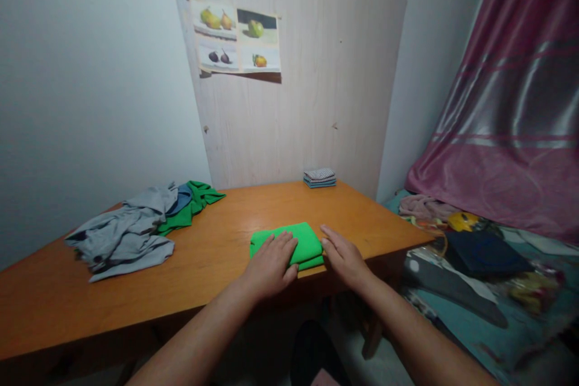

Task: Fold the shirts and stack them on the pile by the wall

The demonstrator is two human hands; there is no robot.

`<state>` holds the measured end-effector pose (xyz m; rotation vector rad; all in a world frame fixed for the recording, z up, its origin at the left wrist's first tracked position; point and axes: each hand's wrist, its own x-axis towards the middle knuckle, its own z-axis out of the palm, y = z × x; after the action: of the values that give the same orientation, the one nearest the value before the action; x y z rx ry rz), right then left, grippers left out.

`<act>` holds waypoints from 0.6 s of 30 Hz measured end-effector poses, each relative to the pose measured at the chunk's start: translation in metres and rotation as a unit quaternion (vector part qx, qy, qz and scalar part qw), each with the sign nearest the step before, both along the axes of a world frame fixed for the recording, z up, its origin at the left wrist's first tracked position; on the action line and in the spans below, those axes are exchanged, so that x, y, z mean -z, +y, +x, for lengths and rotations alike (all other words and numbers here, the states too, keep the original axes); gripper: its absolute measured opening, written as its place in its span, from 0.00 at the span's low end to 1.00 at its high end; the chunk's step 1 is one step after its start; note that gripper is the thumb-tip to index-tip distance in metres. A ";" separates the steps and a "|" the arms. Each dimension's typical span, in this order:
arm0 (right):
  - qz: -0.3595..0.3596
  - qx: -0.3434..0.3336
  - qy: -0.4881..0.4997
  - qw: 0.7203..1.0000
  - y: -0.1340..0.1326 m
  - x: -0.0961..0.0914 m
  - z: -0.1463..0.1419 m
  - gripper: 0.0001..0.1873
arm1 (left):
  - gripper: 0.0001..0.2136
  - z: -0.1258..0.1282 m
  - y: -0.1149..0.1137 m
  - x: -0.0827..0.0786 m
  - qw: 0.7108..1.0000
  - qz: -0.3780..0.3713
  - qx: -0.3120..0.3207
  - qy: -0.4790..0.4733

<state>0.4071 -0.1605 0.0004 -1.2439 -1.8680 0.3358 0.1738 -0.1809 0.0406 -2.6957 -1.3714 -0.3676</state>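
A bright green folded cloth lies near the front edge of the wooden table, in a flat bundle of several layers. My left hand rests flat on its top near the front, fingers stretched out and pointing away from me. At the bundle's right side is my right hand, fingers extended, its fingertips close to the cloth's right edge. Whether those fingertips touch the cloth I cannot tell. What kind of garment or cloth the green bundle is does not show.
Left on the table is a loose heap of grey clothes with green fabric behind it. A small folded stack sits at the back. To the right, a cluttered bed stands below a pink curtain.
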 end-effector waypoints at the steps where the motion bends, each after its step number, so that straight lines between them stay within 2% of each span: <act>1: 0.007 0.034 0.014 0.999 -0.002 0.000 0.003 0.28 | 0.28 0.000 0.000 0.001 1.000 0.010 0.000 0.000; 3: 0.007 0.069 0.011 0.998 -0.007 -0.002 0.007 0.24 | 0.27 0.000 -0.001 0.002 1.000 0.024 0.000 -0.006; 10: -0.039 0.042 -0.091 0.994 -0.022 -0.004 0.000 0.11 | 0.22 -0.009 0.007 0.011 0.997 0.053 0.003 -0.047; 14: -0.051 0.052 -0.102 0.992 -0.024 -0.006 -0.004 0.10 | 0.22 -0.019 0.008 0.012 0.997 0.063 0.033 -0.039; 18: -0.053 0.047 -0.109 0.991 -0.024 -0.007 -0.003 0.10 | 0.24 -0.017 0.000 0.012 0.997 0.055 0.053 0.020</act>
<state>0.4039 -0.1845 0.0076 -1.4863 -1.9880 0.2593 0.1564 -0.1812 0.0289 -2.6769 -1.1659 -0.3831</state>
